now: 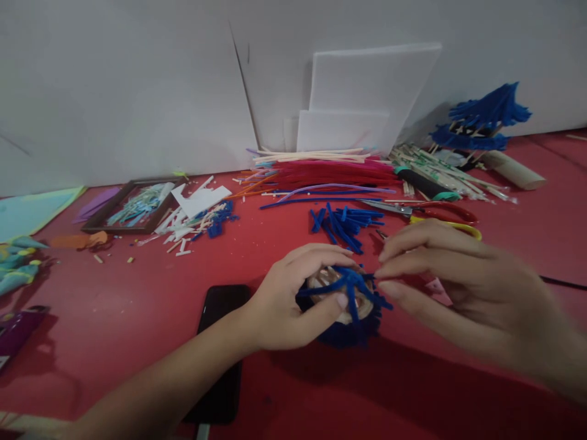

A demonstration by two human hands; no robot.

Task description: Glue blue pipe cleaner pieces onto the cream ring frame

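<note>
My left hand (pixel 293 299) is closed around a small round craft piece (pixel 343 302) made of pale sticks with blue pipe-cleaner bits fanning out from it, held just above the red table (pixel 114 318). My thumb presses on its top. My right hand (pixel 458 281) comes in from the right, its fingers held together and stretched toward the blue tips at the piece's right edge, touching or nearly touching them. A pile of short cut blue pipe-cleaner pieces (pixel 342 223) lies just behind the hands.
A black phone (pixel 220 354) lies under my left forearm. Scissors with red and yellow handles (pixel 435 214), long pipe cleaners in red, blue and purple (pixel 330 177), wooden sticks (pixel 440 165), white foam sheets (pixel 362 98), a finished blue craft (pixel 481 122) and a small frame (pixel 132 205) sit behind.
</note>
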